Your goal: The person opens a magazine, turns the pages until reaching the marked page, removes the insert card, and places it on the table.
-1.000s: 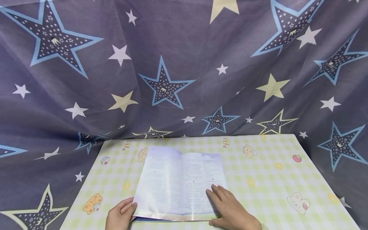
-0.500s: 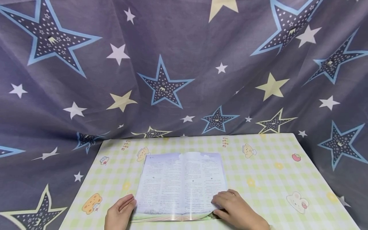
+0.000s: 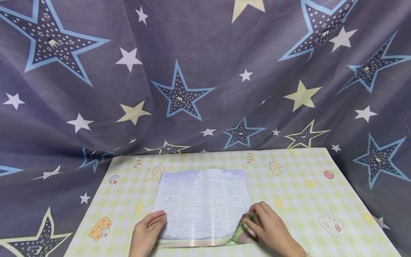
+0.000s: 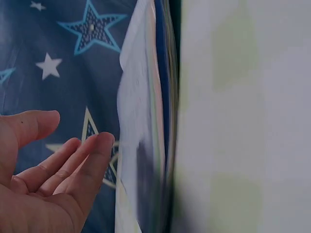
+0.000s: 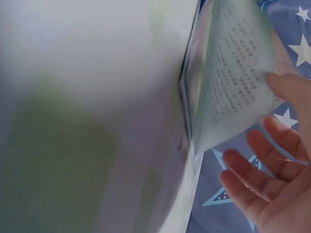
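Note:
A magazine [image 3: 192, 207] lies open on the table, with columns of small print over pale purple pages and a green band along the bottom. My right hand [image 3: 273, 228] pinches the lower right corner of the right-hand page [image 5: 238, 82] and holds it up. Under the lifted corner a dark green and brown picture [image 3: 247, 235] shows. In the right wrist view the thumb presses on the page while the other fingers spread below. My left hand [image 3: 147, 232] is at the left page's lower edge, thumb and fingers apart in the left wrist view [image 4: 58, 179].
A green-and-white checked cloth with cartoon prints covers the table [image 3: 305, 203]. Behind and at both sides hangs a dark purple curtain [image 3: 221, 82] patterned with stars. The magazine's stacked page edges [image 4: 163, 97] show in the left wrist view.
A raised left page has settled flat. My right hand has moved from resting on the right page to lifting its lower corner. My left hand has shifted right, onto the left page's edge.

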Tool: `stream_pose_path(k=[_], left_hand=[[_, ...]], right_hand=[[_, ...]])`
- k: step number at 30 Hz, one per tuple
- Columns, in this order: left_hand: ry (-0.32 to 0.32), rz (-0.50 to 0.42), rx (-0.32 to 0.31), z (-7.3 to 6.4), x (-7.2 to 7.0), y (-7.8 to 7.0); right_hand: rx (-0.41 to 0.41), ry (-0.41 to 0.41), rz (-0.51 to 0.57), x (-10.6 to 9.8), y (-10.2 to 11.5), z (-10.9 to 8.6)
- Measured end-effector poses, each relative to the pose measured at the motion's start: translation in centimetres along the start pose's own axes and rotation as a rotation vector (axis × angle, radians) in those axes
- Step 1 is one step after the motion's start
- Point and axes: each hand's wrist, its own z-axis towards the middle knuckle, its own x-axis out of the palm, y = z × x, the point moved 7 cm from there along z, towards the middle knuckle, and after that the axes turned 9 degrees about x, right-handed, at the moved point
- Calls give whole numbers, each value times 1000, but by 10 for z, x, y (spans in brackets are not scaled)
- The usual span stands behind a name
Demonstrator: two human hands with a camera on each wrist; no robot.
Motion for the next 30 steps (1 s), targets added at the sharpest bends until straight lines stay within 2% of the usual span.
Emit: stream_pose_path(k=[3,8,14,20,25,30], left_hand=[[32,-29,42,1,13,-9],[89,-79,98,1,34,-21],[168,-108,140,0,55,-31],[266,-182,176,-4,78,-40],[396,-286,184,-14,100,-50],[483,-245,206,-23,118,-54]], right_hand=[[-18,-30,40,0,4,2],[-3,-14,65,5,9,7],[-63,5,100,9,23,12],[-135,115,189,19,41,14],[-173,212,233,29,54,13],[-188,254,227,34,63,14]])
